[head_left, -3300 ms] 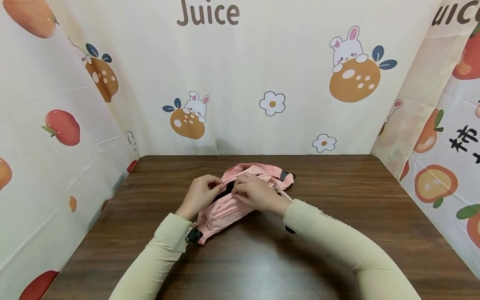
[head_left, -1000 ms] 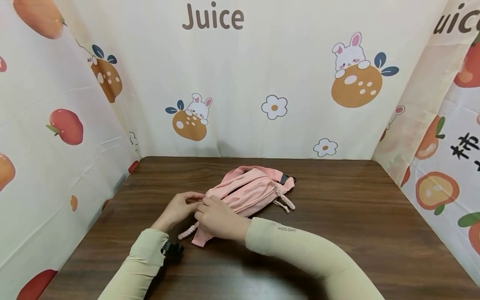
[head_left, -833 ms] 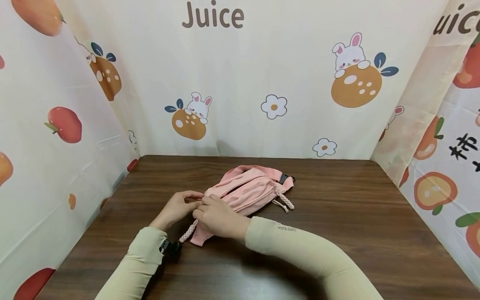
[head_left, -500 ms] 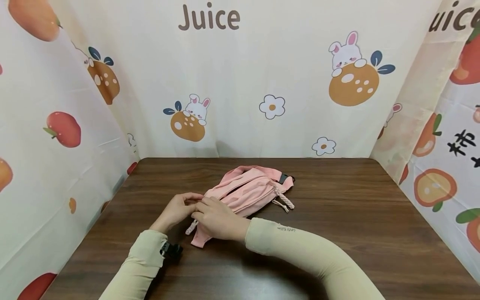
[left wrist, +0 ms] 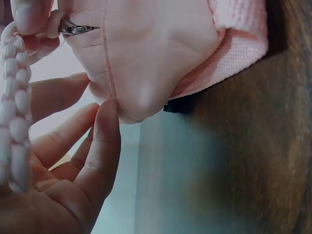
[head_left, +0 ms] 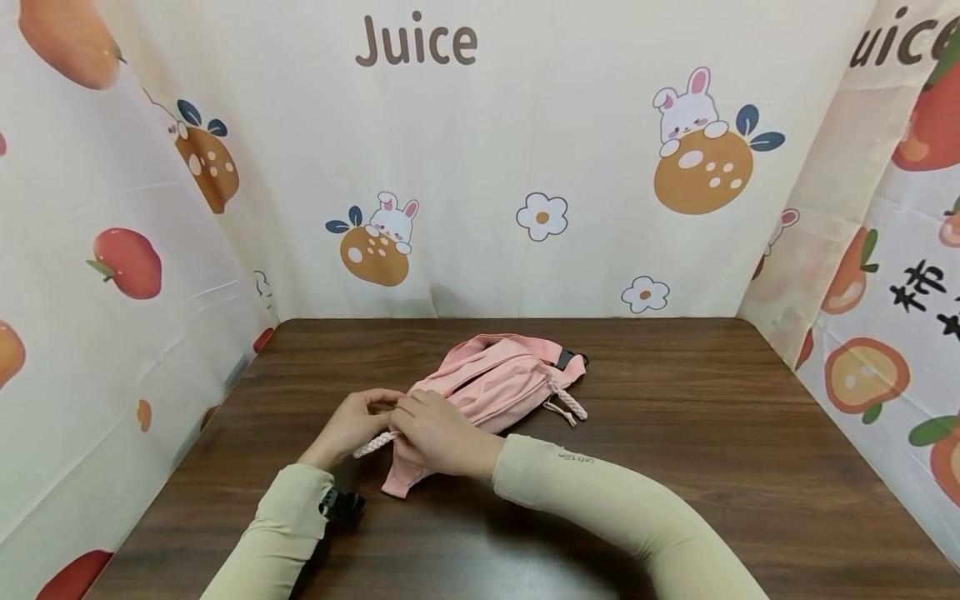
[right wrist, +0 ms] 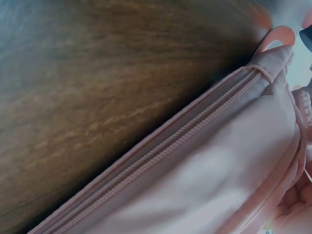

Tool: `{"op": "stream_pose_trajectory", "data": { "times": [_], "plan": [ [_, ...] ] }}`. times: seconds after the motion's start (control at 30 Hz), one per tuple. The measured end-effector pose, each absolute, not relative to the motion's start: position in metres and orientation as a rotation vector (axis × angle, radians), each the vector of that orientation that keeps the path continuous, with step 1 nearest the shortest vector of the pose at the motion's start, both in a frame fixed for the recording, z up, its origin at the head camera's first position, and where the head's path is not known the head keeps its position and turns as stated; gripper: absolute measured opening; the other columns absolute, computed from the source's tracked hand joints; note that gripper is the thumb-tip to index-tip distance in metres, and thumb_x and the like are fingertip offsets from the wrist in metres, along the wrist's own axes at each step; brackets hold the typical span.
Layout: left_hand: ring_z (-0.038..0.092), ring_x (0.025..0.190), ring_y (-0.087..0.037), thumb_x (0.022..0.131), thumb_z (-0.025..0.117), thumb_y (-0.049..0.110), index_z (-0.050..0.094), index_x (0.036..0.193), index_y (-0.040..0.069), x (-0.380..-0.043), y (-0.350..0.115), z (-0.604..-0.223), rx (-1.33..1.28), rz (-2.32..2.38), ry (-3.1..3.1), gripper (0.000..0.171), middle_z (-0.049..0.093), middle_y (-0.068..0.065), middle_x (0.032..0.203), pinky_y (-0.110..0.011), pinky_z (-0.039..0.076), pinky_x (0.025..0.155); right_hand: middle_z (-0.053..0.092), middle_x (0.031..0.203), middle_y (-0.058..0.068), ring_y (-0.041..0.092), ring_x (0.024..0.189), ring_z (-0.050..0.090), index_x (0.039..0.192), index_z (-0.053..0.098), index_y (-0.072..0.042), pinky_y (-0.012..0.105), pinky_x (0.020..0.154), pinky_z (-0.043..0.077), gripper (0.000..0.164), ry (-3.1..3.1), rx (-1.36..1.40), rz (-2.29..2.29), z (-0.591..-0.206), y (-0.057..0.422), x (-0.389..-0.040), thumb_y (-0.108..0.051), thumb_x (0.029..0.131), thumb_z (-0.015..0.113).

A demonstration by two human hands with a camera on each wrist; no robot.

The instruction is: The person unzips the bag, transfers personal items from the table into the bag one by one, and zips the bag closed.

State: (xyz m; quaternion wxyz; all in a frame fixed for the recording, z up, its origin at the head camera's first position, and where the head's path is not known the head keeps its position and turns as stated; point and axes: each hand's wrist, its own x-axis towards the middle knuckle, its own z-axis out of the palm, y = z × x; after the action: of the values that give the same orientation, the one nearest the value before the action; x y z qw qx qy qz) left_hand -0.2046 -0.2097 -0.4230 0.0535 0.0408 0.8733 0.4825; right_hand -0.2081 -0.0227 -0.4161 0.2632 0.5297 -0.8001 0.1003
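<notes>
A pink waist bag (head_left: pixel 491 408) lies slantwise on the table, a narrow dark slit showing along its top zipper. At the bag's left end my left hand (head_left: pixel 358 423) pinches the fabric by the seam, thumb against forefinger, as the left wrist view shows. My right hand (head_left: pixel 438 435) is beside it; in the left wrist view its fingertips pinch the loop at a metal zipper slider (left wrist: pixel 78 28). From that loop hangs a pale braided pull cord (left wrist: pixel 15 112). In the right wrist view a front zipper (right wrist: pixel 161 151) runs along the bag.
The brown wooden table (head_left: pixel 675 433) extends around the bag. Another braided pull (head_left: pixel 567 398) and a black buckle (head_left: pixel 566 359) are at the bag's right end. A printed curtain (head_left: pixel 480 150) stands behind the table and along both sides.
Both hands have moved from the bag's middle to its left end, and the wide dark opening has narrowed to a slit. Lately the left braided cord has swung up and left.
</notes>
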Motion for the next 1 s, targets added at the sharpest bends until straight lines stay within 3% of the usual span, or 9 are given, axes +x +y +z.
{"op": "stream_pose_trajectory", "data": {
  "times": [0.27,0.5,0.73,0.87,1.0],
  "plan": [
    [0.064,0.083,-0.010,0.089,0.068,0.012,0.067,0.118,-0.001,-0.2034,-0.2098,-0.4234,0.165,1.483,2.644,0.032,0.069,-0.020,0.114,-0.025,0.052,0.068,0.062,0.088,-0.006,0.012,0.083,0.057,0.089,0.062,-0.017,0.024,0.074,0.044,0.006,-2.223,1.374,0.324,-0.4192,-0.0226,-0.2082,-0.020,0.084,0.065],
    [0.062,0.077,-0.007,0.090,0.067,0.011,0.064,0.120,-0.005,-0.2033,-0.2106,-0.4227,0.230,1.539,2.591,0.034,0.069,-0.022,0.113,-0.022,0.051,0.065,0.056,0.081,-0.007,0.010,0.081,0.053,0.088,0.059,-0.016,0.024,0.073,0.041,0.004,-2.300,1.377,0.431,-0.4192,-0.0224,-0.2076,-0.020,0.087,0.058],
    [0.063,0.092,-0.009,0.091,0.065,0.007,0.064,0.119,-0.007,-0.2007,-0.2139,-0.4263,0.417,1.570,2.657,0.031,0.068,-0.023,0.114,-0.020,0.051,0.076,0.053,0.077,-0.009,0.008,0.077,0.049,0.085,0.058,-0.018,0.021,0.072,0.038,0.010,-2.333,1.391,0.517,-0.4207,-0.0235,-0.2101,-0.025,0.092,0.060],
    [0.063,0.090,-0.011,0.091,0.064,0.002,0.062,0.120,-0.010,-0.1997,-0.2142,-0.4257,0.461,1.542,2.684,0.032,0.068,-0.025,0.112,-0.020,0.051,0.074,0.055,0.078,-0.007,0.008,0.076,0.049,0.086,0.060,-0.016,0.019,0.072,0.038,0.006,-2.371,1.381,0.617,-0.4172,-0.0228,-0.2107,-0.021,0.089,0.064],
    [0.061,0.087,-0.008,0.087,0.066,0.002,0.065,0.117,-0.006,-0.1978,-0.2131,-0.4252,0.425,1.514,2.733,0.031,0.070,-0.019,0.107,-0.020,0.050,0.072,0.059,0.082,-0.004,0.009,0.078,0.052,0.090,0.062,-0.012,0.019,0.073,0.040,0.007,-2.381,1.358,0.720,-0.4118,-0.0217,-0.2103,-0.012,0.083,0.064]
  ]
}}
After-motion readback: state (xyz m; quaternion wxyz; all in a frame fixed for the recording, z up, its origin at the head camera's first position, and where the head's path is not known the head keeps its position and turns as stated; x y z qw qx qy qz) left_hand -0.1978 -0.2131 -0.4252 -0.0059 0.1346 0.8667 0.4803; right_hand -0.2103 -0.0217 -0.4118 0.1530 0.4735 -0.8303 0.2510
